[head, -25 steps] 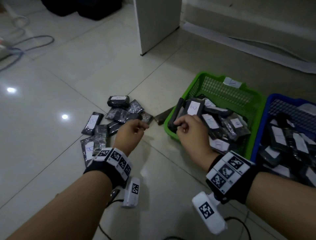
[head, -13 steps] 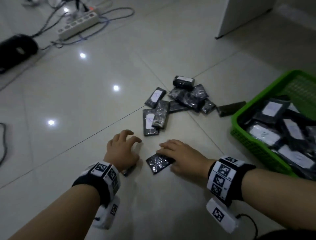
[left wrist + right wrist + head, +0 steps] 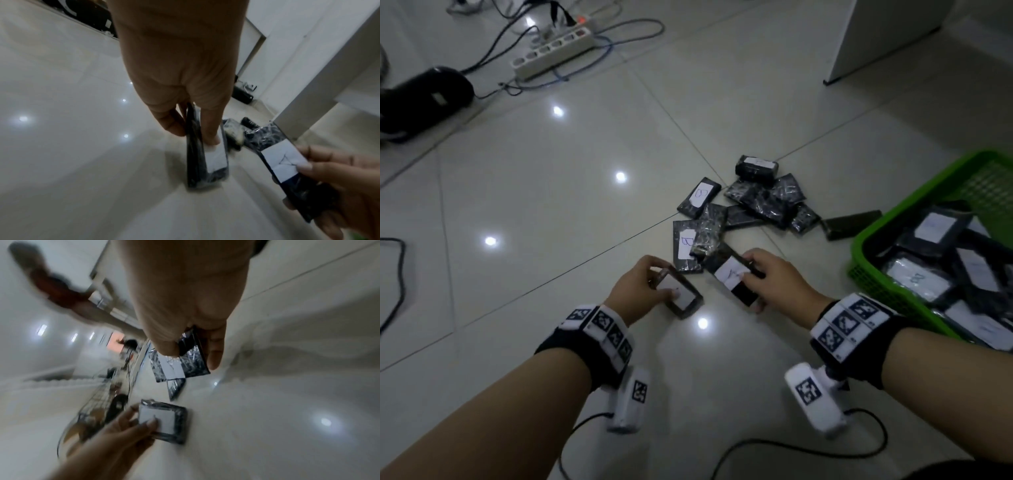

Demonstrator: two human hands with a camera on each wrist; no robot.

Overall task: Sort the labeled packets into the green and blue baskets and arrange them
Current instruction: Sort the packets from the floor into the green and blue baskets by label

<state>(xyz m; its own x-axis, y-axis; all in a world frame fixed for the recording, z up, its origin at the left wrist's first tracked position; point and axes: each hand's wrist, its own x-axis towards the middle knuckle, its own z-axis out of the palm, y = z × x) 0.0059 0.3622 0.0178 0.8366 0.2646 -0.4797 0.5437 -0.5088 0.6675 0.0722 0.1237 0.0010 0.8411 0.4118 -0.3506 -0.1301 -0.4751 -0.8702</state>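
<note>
My left hand point(image 3: 643, 291) grips a dark packet point(image 3: 678, 294) with a white label, thumb on top, just above the floor; the left wrist view shows that packet point(image 3: 207, 155) pinched edge-on. My right hand point(image 3: 774, 281) holds a second labelled packet point(image 3: 732, 274), label up, seen too in the right wrist view point(image 3: 176, 363). Behind both hands lies a pile of dark packets point(image 3: 753, 205), two marked "B". The green basket point(image 3: 876, 236) at the right holds several labelled packets. The blue basket is out of view.
A white power strip point(image 3: 554, 51) with cables lies at the far left, beside a black device point(image 3: 421, 99). A white cabinet corner point(image 3: 866, 41) stands at the back right. One dark packet point(image 3: 851, 224) lies alone against the green basket. Cables trail near my wrists.
Both hands have lifted packets off the floor; half a second ago they lay flat near one loose packet. Before that, my right hand was at the green basket. The view swung left.
</note>
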